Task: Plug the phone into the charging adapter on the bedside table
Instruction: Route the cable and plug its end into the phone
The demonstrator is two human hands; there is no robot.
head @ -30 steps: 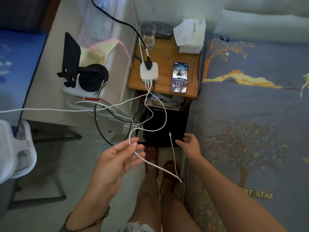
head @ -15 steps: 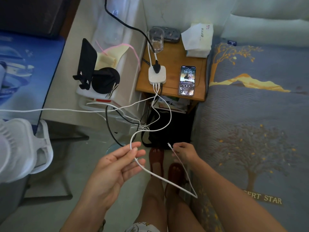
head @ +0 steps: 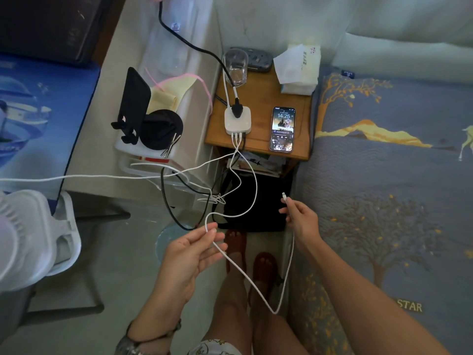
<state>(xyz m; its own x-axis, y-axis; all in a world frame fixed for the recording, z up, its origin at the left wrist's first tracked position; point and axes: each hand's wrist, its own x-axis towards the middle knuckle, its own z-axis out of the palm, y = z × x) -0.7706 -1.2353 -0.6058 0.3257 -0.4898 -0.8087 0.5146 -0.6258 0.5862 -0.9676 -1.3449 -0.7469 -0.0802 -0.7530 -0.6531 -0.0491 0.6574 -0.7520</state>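
The phone [head: 282, 129] lies face up with its screen lit on the wooden bedside table [head: 263, 98], right of the white charging adapter [head: 237, 120]. Several white cables leave the adapter's front. One white charging cable [head: 252, 281] loops down between my hands. My right hand [head: 302, 222] pinches that cable just below its plug end [head: 284, 196], which points up, well below the phone. My left hand [head: 193, 252] holds the same cable further along between thumb and fingers.
A glass [head: 235, 66], a tissue pack [head: 298, 70] and a power strip [head: 256, 58] stand at the table's back. A black phone stand [head: 143, 116] sits on plastic boxes to the left. The bed [head: 391, 188] is on the right, a black bag [head: 256, 201] under the table, a white fan [head: 33, 239] at left.
My right hand has taken hold of the cable's free end and lifted it, so the plug now points up. My left hand keeps its hold on the cable.
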